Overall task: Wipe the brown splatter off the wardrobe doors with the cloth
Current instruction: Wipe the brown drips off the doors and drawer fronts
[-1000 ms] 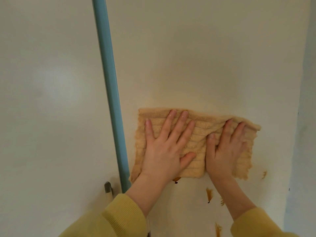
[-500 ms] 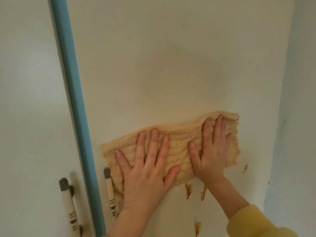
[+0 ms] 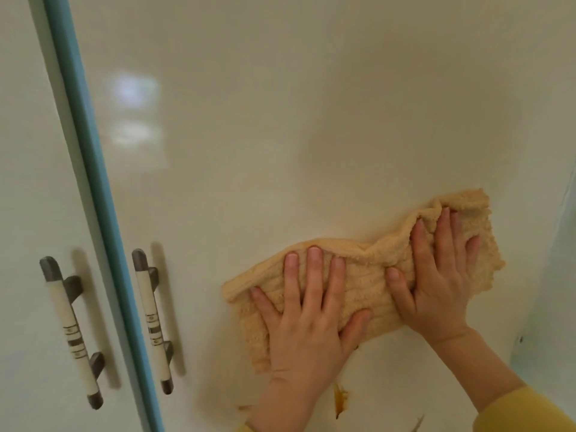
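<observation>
The cloth (image 3: 367,285) is pressed flat by left hand (image 3: 308,335) and right hand (image 3: 439,288), fingers (image 3: 313,275) straight, nothing gripped. Splatter (image 3: 340,400) at six o'clock could be smeared if the bunched cloth slips.

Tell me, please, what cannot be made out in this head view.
Head view:
1. door beneath the cloth: covered by cloth, left hand and right hand; any splatter there is hidden.
2. brown splatter: lower streaks cut off by the bottom edge.
3. markings on the handles: too small and blurred to read.
</observation>
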Demonstrator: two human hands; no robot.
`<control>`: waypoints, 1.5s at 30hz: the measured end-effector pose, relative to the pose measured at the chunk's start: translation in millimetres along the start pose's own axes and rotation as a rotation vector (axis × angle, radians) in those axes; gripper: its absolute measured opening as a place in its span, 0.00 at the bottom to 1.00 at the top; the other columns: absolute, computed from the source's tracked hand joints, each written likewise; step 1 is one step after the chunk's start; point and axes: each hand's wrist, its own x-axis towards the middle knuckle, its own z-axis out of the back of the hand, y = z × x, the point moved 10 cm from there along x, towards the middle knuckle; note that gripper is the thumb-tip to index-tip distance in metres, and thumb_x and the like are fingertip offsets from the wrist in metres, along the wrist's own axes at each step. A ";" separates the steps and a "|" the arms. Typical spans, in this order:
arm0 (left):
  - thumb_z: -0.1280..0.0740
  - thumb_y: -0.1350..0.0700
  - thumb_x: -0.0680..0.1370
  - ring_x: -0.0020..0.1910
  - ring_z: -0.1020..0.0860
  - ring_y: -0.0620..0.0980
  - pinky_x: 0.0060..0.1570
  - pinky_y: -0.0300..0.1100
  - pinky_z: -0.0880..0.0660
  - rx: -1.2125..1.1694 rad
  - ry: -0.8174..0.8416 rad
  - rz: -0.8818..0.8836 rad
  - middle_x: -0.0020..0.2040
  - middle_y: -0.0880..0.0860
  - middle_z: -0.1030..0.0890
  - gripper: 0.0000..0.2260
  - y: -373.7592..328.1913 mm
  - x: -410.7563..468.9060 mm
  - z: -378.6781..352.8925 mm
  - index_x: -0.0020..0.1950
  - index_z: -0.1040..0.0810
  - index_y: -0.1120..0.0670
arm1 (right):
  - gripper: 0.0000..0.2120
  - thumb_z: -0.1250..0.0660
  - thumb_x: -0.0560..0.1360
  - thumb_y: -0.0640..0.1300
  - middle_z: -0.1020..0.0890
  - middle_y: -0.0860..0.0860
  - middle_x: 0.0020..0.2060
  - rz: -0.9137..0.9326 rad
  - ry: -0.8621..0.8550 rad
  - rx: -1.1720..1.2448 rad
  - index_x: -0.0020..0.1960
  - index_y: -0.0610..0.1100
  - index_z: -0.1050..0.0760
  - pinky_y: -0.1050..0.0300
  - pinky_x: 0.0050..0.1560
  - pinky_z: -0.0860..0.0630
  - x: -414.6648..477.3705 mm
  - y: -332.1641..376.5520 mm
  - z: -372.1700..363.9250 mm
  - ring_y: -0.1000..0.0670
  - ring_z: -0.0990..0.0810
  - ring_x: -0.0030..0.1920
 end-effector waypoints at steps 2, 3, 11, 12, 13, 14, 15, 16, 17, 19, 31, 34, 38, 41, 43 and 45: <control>0.48 0.33 0.74 0.75 0.56 0.57 0.66 0.68 0.59 0.002 0.000 -0.001 0.77 0.54 0.58 0.34 -12.2 -0.1 -3.4 0.74 0.44 0.51 | 0.29 0.53 0.78 0.60 0.41 0.38 0.69 -0.016 0.004 0.004 0.75 0.52 0.53 0.43 0.72 0.55 -5.8 -13.5 0.7 0.50 0.54 0.75; 0.48 0.33 0.74 0.75 0.56 0.57 0.66 0.67 0.60 0.007 -0.002 -0.003 0.77 0.54 0.58 0.34 -18.5 0.1 -4.7 0.74 0.45 0.51 | 0.29 0.52 0.78 0.60 0.42 0.38 0.69 -0.027 0.006 0.008 0.75 0.52 0.53 0.43 0.72 0.56 -8.8 -20.7 1.0 0.50 0.54 0.75; 0.47 0.33 0.74 0.75 0.57 0.56 0.66 0.67 0.59 0.019 -0.011 -0.055 0.74 0.55 0.49 0.34 -69.0 4.4 -14.8 0.74 0.44 0.51 | 0.29 0.52 0.78 0.59 0.39 0.39 0.70 -0.089 -0.028 0.033 0.75 0.49 0.50 0.43 0.72 0.56 -31.9 -72.7 5.0 0.49 0.53 0.75; 0.47 0.33 0.74 0.75 0.58 0.56 0.66 0.67 0.59 0.017 -0.011 -0.064 0.74 0.55 0.49 0.34 -77.5 4.8 -16.3 0.74 0.44 0.51 | 0.29 0.52 0.78 0.59 0.39 0.39 0.69 -0.101 -0.028 0.037 0.75 0.48 0.50 0.43 0.72 0.56 -36.0 -81.1 5.4 0.49 0.53 0.75; 0.47 0.33 0.74 0.75 0.58 0.56 0.66 0.67 0.59 0.014 -0.014 -0.072 0.74 0.55 0.48 0.34 -82.7 5.7 -17.1 0.74 0.43 0.51 | 0.29 0.52 0.78 0.59 0.40 0.38 0.69 -0.115 -0.029 0.041 0.75 0.48 0.49 0.43 0.72 0.56 -38.7 -86.5 5.8 0.49 0.53 0.75; 0.47 0.33 0.74 0.75 0.58 0.56 0.66 0.67 0.59 0.013 -0.016 -0.079 0.74 0.55 0.47 0.34 -89.1 6.2 -18.0 0.73 0.43 0.51 | 0.29 0.52 0.78 0.59 0.40 0.38 0.69 -0.132 -0.031 0.046 0.75 0.47 0.48 0.43 0.72 0.56 -42.3 -92.9 6.9 0.48 0.52 0.75; 0.46 0.33 0.74 0.75 0.58 0.56 0.66 0.67 0.58 0.014 -0.019 -0.087 0.74 0.55 0.45 0.34 -95.2 6.4 -18.6 0.73 0.43 0.51 | 0.29 0.52 0.78 0.59 0.40 0.36 0.69 -0.156 -0.032 0.052 0.75 0.46 0.47 0.43 0.71 0.56 -45.3 -98.9 8.1 0.45 0.50 0.75; 0.46 0.33 0.74 0.75 0.57 0.55 0.66 0.67 0.58 0.011 -0.021 -0.094 0.73 0.54 0.43 0.34 -100.0 6.3 -19.2 0.73 0.43 0.50 | 0.29 0.52 0.78 0.59 0.39 0.34 0.69 -0.188 -0.035 0.060 0.74 0.44 0.46 0.42 0.71 0.54 -48.7 -104.6 9.5 0.42 0.48 0.73; 0.46 0.33 0.74 0.75 0.57 0.55 0.66 0.67 0.58 0.008 -0.020 -0.107 0.73 0.53 0.43 0.33 -103.9 8.0 -20.1 0.73 0.43 0.50 | 0.29 0.52 0.78 0.58 0.39 0.32 0.69 -0.224 -0.039 0.068 0.73 0.42 0.45 0.41 0.70 0.52 -50.4 -109.9 10.1 0.39 0.46 0.72; 0.46 0.33 0.74 0.75 0.53 0.55 0.67 0.67 0.59 0.000 -0.002 -0.135 0.73 0.52 0.43 0.33 -111.4 6.4 -22.1 0.73 0.43 0.50 | 0.29 0.52 0.78 0.58 0.40 0.30 0.68 -0.307 -0.051 0.068 0.71 0.39 0.44 0.40 0.68 0.49 -61.1 -118.4 11.8 0.37 0.45 0.70; 0.42 0.36 0.74 0.73 0.47 0.54 0.67 0.63 0.61 -0.063 0.046 -0.348 0.74 0.52 0.39 0.33 -124.8 -1.6 -21.3 0.74 0.41 0.50 | 0.35 0.55 0.78 0.60 0.44 0.30 0.70 -0.627 -0.050 0.079 0.72 0.33 0.44 0.50 0.71 0.54 -111.4 -123.7 12.5 0.34 0.46 0.72; 0.44 0.35 0.74 0.74 0.45 0.54 0.67 0.63 0.62 -0.030 0.061 -0.402 0.75 0.52 0.41 0.33 -120.5 -4.5 -21.2 0.74 0.43 0.50 | 0.35 0.55 0.77 0.61 0.46 0.33 0.72 -0.720 -0.038 0.087 0.74 0.36 0.47 0.42 0.70 0.52 -122.2 -117.2 9.7 0.37 0.48 0.73; 0.44 0.35 0.74 0.74 0.44 0.54 0.67 0.63 0.58 -0.004 0.060 -0.451 0.75 0.52 0.41 0.33 -112.9 -9.4 -20.0 0.74 0.42 0.50 | 0.38 0.59 0.75 0.65 0.47 0.34 0.73 -0.763 -0.031 0.106 0.74 0.38 0.48 0.40 0.70 0.52 -131.3 -102.5 6.7 0.37 0.49 0.74; 0.43 0.35 0.73 0.74 0.45 0.54 0.67 0.64 0.61 -0.023 0.051 -0.451 0.75 0.52 0.41 0.33 -99.0 -18.0 -16.8 0.74 0.42 0.50 | 0.36 0.57 0.76 0.63 0.48 0.35 0.73 -0.769 -0.002 0.105 0.74 0.39 0.49 0.38 0.70 0.52 -136.9 -88.8 5.2 0.38 0.50 0.74; 0.43 0.36 0.74 0.73 0.48 0.54 0.66 0.63 0.64 -0.033 0.054 -0.442 0.75 0.52 0.42 0.33 -87.6 -25.4 -16.0 0.75 0.43 0.50 | 0.34 0.56 0.76 0.60 0.49 0.36 0.74 -0.768 0.016 0.112 0.75 0.39 0.50 0.38 0.70 0.53 -139.8 -77.1 3.0 0.38 0.51 0.74; 0.44 0.36 0.74 0.73 0.49 0.54 0.66 0.63 0.64 -0.026 0.048 -0.433 0.75 0.52 0.42 0.33 -73.3 -33.3 -14.9 0.75 0.44 0.49 | 0.33 0.55 0.76 0.59 0.49 0.36 0.74 -0.757 0.019 0.112 0.75 0.40 0.51 0.38 0.69 0.54 -141.7 -61.8 2.0 0.38 0.51 0.74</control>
